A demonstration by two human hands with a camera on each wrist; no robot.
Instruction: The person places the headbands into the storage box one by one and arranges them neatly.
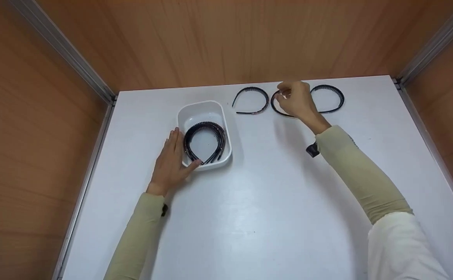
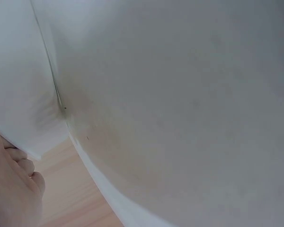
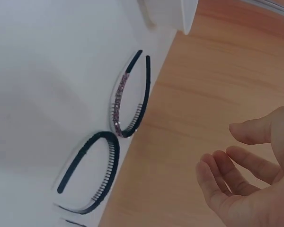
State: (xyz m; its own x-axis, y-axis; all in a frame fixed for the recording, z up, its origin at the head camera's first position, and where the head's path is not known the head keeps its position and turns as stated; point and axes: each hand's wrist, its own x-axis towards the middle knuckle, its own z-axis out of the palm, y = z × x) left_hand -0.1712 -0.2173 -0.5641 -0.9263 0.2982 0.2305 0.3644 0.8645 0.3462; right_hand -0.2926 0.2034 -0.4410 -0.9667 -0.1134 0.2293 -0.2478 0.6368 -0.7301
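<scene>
My left hand (image 1: 168,161) rests along the left side of a white plastic tub (image 1: 190,110), fingers straight and thumb over its near rim. Several black toothed headbands (image 1: 188,143) lie bunched in the tub. My right hand (image 1: 298,100) hovers over the middle headband (image 1: 274,105) of three on the table, partly hiding it. In the right wrist view, its fingers curl loosely around nothing, apart from the headbands. The left headband (image 3: 117,106) has a glittery pinkish stretch; the middle one is plain black. A third headband (image 1: 342,99) lies right of the hand.
The white table (image 1: 245,217) ends at a wood-grain back panel (image 1: 226,42). Similar panels with metal edge strips stand at left (image 1: 28,136) and right (image 1: 452,116). In the left wrist view the tub's wall (image 2: 180,118) fills most of the picture.
</scene>
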